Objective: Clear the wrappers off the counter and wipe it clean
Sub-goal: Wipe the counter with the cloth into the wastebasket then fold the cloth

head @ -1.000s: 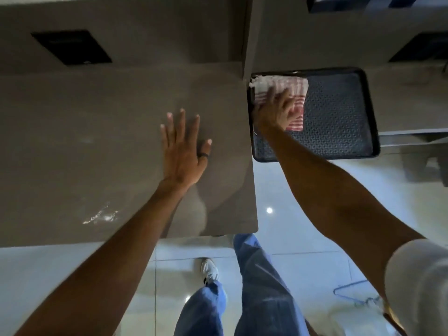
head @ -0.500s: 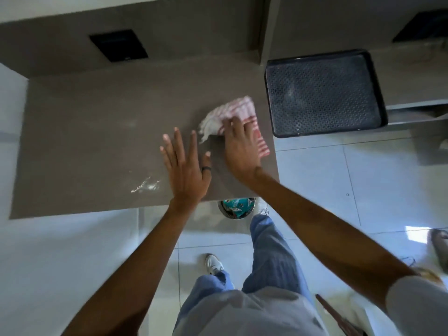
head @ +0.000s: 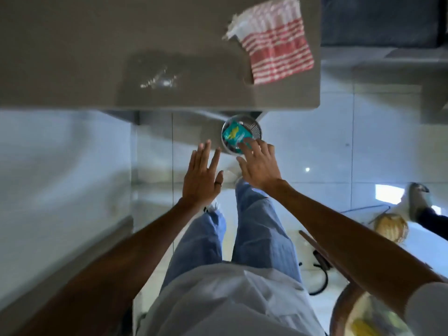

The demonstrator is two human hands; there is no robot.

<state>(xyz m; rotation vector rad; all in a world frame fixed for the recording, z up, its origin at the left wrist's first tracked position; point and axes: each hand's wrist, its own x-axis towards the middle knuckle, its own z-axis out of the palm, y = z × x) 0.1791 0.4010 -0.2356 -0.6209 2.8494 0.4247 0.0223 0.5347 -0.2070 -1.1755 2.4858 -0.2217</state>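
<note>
The red and white striped cloth lies flat near the right end of the grey counter, with no hand on it. Both hands hang below the counter's front edge, over the floor. My left hand is open, fingers spread, a dark ring on one finger. My right hand is open too, its fingertips over the near rim of a small round metal bin on the floor. A teal wrapper lies inside that bin. A wet shiny patch marks the counter.
A dark tray sits at the top right beyond the counter. White floor tiles lie below. Another person's shoe, a straw-coloured object and a black cable are on the floor at right.
My right hand let go of the cloth, which stays on the counter. Both hands dropped off the counter toward the bin below, and the view tilted down.
</note>
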